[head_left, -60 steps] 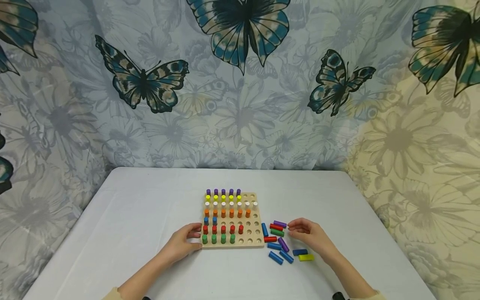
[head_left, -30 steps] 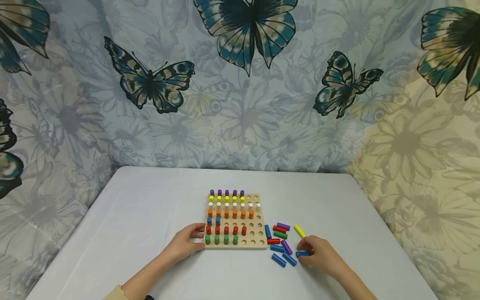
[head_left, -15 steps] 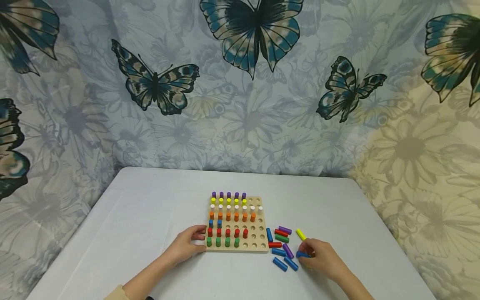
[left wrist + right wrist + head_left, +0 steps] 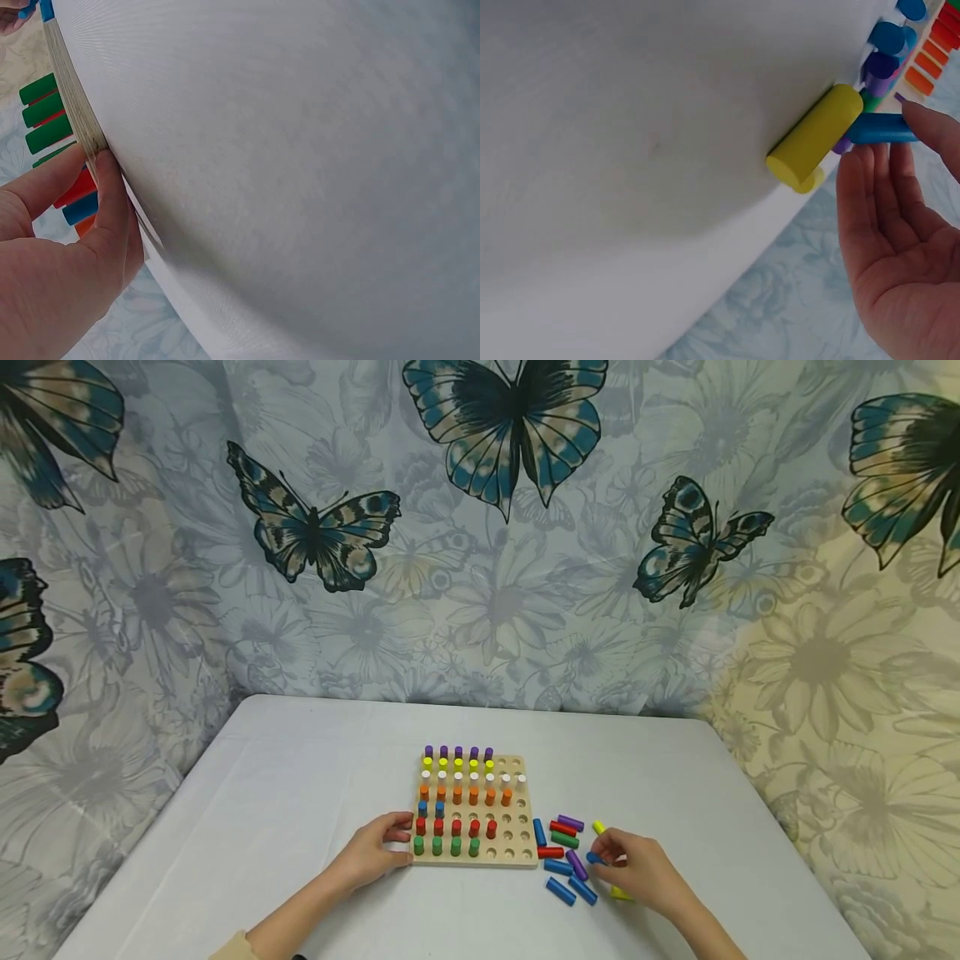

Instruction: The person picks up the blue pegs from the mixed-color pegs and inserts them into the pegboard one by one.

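Note:
My left hand [image 4: 373, 847] pinches the near left edge of a wooden pegboard [image 4: 516, 863]. In the left wrist view, thumb and fingers meet around the board's edge [image 4: 71, 82]. Rows of purple, yellow, white, orange, blue, red and green pegs stand in it; the blue row holds two pegs [image 4: 439, 810] at its left end. Right of the board, my right hand [image 4: 641, 868] holds a blue peg [image 4: 881, 128] between thumb and fingertips, partly hidden in the head view. Below it in the right wrist view lies a yellow peg [image 4: 814, 135].
Loose blue, red, green and purple pegs lie between the board and my right hand, among them a purple peg [image 4: 577, 865] and a green peg [image 4: 564, 840]. Another yellow peg [image 4: 597, 827] lies just behind the hand. A white cloth [image 4: 300, 760] covers the table.
My right hand has come from beside the purple peg at the back to grip a blue peg, now raised slightly. A yellow peg now lies behind it. The left hand keeps its hold.

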A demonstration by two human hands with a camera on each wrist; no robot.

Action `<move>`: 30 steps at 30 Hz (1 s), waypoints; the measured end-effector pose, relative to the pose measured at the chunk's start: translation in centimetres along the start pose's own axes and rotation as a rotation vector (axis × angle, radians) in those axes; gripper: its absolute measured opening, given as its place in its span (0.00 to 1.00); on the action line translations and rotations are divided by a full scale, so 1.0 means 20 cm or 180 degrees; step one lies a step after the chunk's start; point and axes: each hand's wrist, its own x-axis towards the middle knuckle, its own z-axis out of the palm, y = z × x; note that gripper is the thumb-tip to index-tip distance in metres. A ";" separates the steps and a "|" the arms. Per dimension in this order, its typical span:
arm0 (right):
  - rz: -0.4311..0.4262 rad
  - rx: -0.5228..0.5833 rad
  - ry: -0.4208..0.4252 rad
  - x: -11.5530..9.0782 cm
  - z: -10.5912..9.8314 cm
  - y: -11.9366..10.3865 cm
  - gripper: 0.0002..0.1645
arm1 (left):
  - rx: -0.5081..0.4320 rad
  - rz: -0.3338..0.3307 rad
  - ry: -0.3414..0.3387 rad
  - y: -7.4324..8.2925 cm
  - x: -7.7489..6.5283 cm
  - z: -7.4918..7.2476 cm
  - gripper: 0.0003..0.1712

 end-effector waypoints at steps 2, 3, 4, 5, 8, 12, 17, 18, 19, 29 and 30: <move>0.0009 0.0061 0.0069 0.01 0.01 -0.02 0.12 | -0.0001 0.0007 0.0001 0.00 0.00 0.00 0.37; 0.0022 0.0089 0.0105 0.01 0.01 -0.03 0.12 | 0.0000 0.0011 0.0002 0.00 0.00 0.00 0.37; 0.0052 0.0126 0.0136 0.02 0.01 -0.04 0.11 | 0.0003 0.0011 0.0003 0.00 0.00 0.00 0.37; 0.0090 0.0164 0.0159 0.02 0.02 -0.05 0.11 | 0.0005 0.0007 0.0004 0.00 0.00 0.00 0.37; 0.0211 0.0244 0.0197 0.05 0.03 -0.08 0.12 | 0.0013 0.0005 0.0007 0.00 0.00 0.00 0.37; 0.0306 0.0359 0.0186 0.08 0.05 -0.10 0.12 | 0.0019 0.0008 0.0010 -0.01 0.01 0.00 0.37; 0.0224 0.0481 0.0180 0.11 0.06 -0.11 0.12 | 0.0032 -0.0008 0.0013 0.00 0.01 0.00 0.36; 0.0205 0.0507 0.0180 0.12 0.07 -0.11 0.12 | 0.0029 -0.0011 0.0014 0.00 0.01 0.01 0.36; 0.0189 0.0533 0.0177 0.12 0.07 -0.12 0.12 | 0.0025 -0.0013 0.0014 0.00 0.00 0.01 0.36; 0.0140 0.0643 0.0179 0.17 0.11 -0.18 0.13 | -0.0007 -0.0043 0.0024 0.00 0.00 0.00 0.37; 0.0131 0.0670 0.0186 0.18 0.12 -0.19 0.13 | -0.0006 -0.0045 0.0026 0.00 0.00 0.00 0.37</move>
